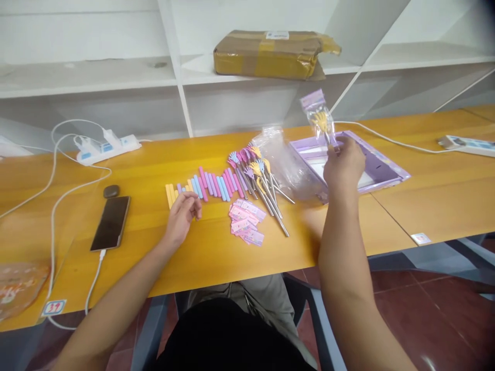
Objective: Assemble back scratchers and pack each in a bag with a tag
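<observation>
My right hand [345, 164] is closed on a bagged back scratcher [320, 122], raised over a purple box. It has a yellow hand-shaped head inside a clear bag with a purple header card. My left hand [183, 215] rests near the table, fingers loosely curled and apart, with nothing visible in them. Just beyond it lies a row of yellow, blue, purple and pink handle sleeves [213, 185]. Loose back scratchers [266, 183] with metal rods and coloured hand heads lie in a pile between my hands. Pink and purple header cards [246, 222] are in front of them.
Clear plastic bags [288, 165] lie beside the open purple box [381, 157]. At the left are a phone [111, 223] on a cable, a dark earbud case [111, 191] and a power strip [109, 149]. A taped carton [270, 54] stands on the shelf. Another power strip [469, 145] is far right.
</observation>
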Motion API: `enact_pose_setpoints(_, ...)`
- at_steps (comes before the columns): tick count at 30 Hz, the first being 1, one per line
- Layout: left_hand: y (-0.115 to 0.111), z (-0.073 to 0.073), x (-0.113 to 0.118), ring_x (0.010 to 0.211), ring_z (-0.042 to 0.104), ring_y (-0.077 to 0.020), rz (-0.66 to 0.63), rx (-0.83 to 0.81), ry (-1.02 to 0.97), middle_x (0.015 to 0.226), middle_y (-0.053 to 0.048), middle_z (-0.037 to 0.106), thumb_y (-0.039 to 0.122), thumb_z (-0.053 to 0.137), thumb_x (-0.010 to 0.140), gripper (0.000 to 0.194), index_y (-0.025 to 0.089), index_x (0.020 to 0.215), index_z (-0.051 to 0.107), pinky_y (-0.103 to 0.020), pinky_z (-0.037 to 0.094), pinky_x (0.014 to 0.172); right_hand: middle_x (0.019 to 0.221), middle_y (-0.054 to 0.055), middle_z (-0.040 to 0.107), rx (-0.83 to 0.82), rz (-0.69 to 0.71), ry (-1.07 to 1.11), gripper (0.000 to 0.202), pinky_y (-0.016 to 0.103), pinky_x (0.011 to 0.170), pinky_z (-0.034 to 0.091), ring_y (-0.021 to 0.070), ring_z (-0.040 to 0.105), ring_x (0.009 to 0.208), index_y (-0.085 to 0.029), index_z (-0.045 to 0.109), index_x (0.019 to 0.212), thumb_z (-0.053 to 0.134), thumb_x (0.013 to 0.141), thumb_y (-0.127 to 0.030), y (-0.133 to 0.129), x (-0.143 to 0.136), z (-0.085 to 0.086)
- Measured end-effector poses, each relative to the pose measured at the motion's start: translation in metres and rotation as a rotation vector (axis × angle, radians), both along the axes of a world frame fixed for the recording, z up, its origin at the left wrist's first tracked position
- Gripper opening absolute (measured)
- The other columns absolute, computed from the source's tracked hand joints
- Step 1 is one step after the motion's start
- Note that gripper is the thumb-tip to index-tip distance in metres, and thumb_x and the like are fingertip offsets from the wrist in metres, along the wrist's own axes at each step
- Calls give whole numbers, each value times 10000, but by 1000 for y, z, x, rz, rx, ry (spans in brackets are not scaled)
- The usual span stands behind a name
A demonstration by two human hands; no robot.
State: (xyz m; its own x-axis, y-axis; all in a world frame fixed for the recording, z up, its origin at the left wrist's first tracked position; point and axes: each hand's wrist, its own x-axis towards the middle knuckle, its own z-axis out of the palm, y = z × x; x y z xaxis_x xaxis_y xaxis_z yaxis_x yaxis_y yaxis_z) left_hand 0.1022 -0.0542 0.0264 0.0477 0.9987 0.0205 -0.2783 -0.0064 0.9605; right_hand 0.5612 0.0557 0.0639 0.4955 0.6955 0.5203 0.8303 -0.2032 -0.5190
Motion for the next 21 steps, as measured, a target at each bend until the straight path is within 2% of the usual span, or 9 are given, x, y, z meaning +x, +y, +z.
enact_pose_setpoints(2,1,-3,-2,614,590,-112,23,0,24,821,2,643,388,703,979,184,213,1023,671,-241,451,574,1191,276,776,-251,-81,18,445,456,894,451,311,698,1040,-160,772,1394,695,961,-93,-1,11,-14)
enact_pose_setpoints(4,2,-6,-3,614,580,-109,43,-7,45,814,4,636,361,677,994,148,216,1023,669,-234,445,569,1134,256,791,-487,-95,36,352,434,842,455,321,709,977,-187,839,1271,715,947,-129,-3,17,-26)
enact_pose_setpoints(5,2,-7,-4,614,576,-109,50,-10,53,813,4,634,349,666,999,133,218,1018,667,-232,443,565,1108,241,796,-557,-88,40,309,421,824,456,321,710,950,-196,860,1213,704,951,-145,-4,20,-29)
enact_pose_setpoints(7,3,-8,-4,611,570,-109,60,-14,63,812,2,632,328,650,1000,110,219,1003,663,-230,437,555,1125,224,799,-579,-86,18,307,402,822,454,320,709,961,-205,871,1182,641,983,-161,-6,23,-33)
enact_pose_setpoints(9,3,-6,-4,600,562,-106,81,-13,63,803,3,627,307,649,986,91,217,984,662,-228,431,547,1218,219,791,-528,-96,-38,375,398,854,448,324,702,1031,-205,857,1238,555,1018,-163,-7,25,-33)
enact_pose_setpoints(11,6,-2,-6,586,551,-103,123,-4,52,790,4,624,290,654,964,77,214,969,666,-225,424,543,1262,226,783,-403,-98,-84,406,404,889,448,328,692,1077,-174,852,1227,505,1018,-148,-8,23,-32)
enact_pose_setpoints(14,12,8,-14,585,540,-106,246,39,11,753,6,604,264,670,903,63,206,927,663,-221,418,537,1162,227,796,-143,-64,-99,389,408,939,458,320,690,1075,-133,836,1107,485,947,-90,-7,15,-28)
enact_pose_setpoints(17,21,16,-28,582,519,-107,404,103,-22,714,15,568,233,667,828,71,206,884,632,-213,391,530,1035,194,791,68,25,-84,321,384,929,468,283,687,990,-157,768,955,465,893,-74,-6,-1,-25)
enact_pose_setpoints(21,35,20,-51,576,487,-108,539,174,21,731,28,554,224,616,806,100,217,899,581,-222,362,545,902,115,758,126,192,-60,228,361,833,483,255,672,862,-210,680,834,474,871,-118,-5,-30,-31)
